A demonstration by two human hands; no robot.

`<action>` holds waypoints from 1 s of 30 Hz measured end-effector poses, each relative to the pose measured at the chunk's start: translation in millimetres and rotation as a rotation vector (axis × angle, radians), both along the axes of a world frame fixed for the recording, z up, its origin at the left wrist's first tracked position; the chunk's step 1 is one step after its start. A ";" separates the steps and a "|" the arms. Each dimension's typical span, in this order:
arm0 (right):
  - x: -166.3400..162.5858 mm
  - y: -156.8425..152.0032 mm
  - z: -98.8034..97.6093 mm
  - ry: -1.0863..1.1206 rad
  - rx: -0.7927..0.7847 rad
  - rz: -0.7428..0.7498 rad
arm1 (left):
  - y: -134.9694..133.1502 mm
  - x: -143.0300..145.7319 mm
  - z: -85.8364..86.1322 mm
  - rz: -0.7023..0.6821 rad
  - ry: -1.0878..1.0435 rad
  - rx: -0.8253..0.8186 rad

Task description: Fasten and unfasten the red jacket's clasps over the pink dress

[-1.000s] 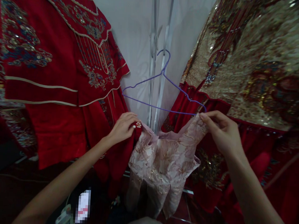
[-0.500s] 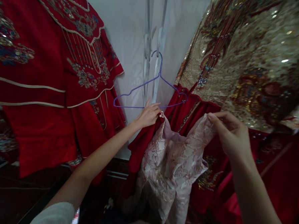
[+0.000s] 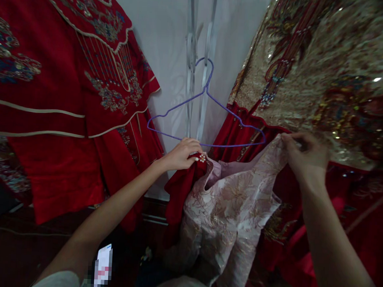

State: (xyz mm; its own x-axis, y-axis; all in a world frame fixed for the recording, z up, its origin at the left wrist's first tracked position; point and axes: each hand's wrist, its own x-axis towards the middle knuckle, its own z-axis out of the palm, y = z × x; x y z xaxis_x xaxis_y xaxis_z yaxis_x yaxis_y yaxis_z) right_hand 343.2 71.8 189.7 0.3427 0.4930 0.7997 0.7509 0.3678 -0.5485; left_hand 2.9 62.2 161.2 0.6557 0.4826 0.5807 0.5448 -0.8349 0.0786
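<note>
A pale pink brocade garment point(image 3: 229, 209) hangs between my hands, in front of me. My left hand point(image 3: 181, 153) is closed on its left top corner, together with a fold of red cloth point(image 3: 179, 194). My right hand point(image 3: 306, 156) pinches the garment's right top corner, fingers pressed together. Just above both hands a purple wire hanger point(image 3: 206, 110) hangs by its hook from white straps point(image 3: 199, 54). The hanger's bottom bar runs close over my left knuckles.
A red embroidered robe point(image 3: 62, 102) hangs at the left. A gold-sequined red robe point(image 3: 326, 73) hangs at the right, behind my right hand. A white wall point(image 3: 171, 39) is between them. The floor below is dark.
My right hand has lifted the pink garment's right corner up and outward to the hanger's right end. My left hand stays near the hanger's bar. The view has shifted slightly.
</note>
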 end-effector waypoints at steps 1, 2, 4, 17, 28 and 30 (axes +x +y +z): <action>-1.3 3.8 2.0 -0.015 -0.012 -0.023 | -2.0 0.1 1.7 -0.010 -0.002 -0.002; -2.5 6.9 3.8 -0.017 -0.019 -0.033 | -3.7 0.4 2.9 -0.018 -0.005 -0.003; -3.1 11.2 6.0 -0.016 -0.014 -0.025 | -5.7 0.5 4.2 -0.034 -0.016 -0.001; -24.7 14.9 33.2 -0.047 -0.044 0.134 | -8.5 11.2 4.6 -0.086 -0.081 -0.039; 6.0 21.9 26.4 -0.077 0.065 -0.047 | -7.4 -2.3 2.6 -0.002 -0.057 -0.065; 13.4 21.5 25.5 -0.077 0.071 -0.060 | -6.4 -2.0 3.1 0.006 -0.046 -0.065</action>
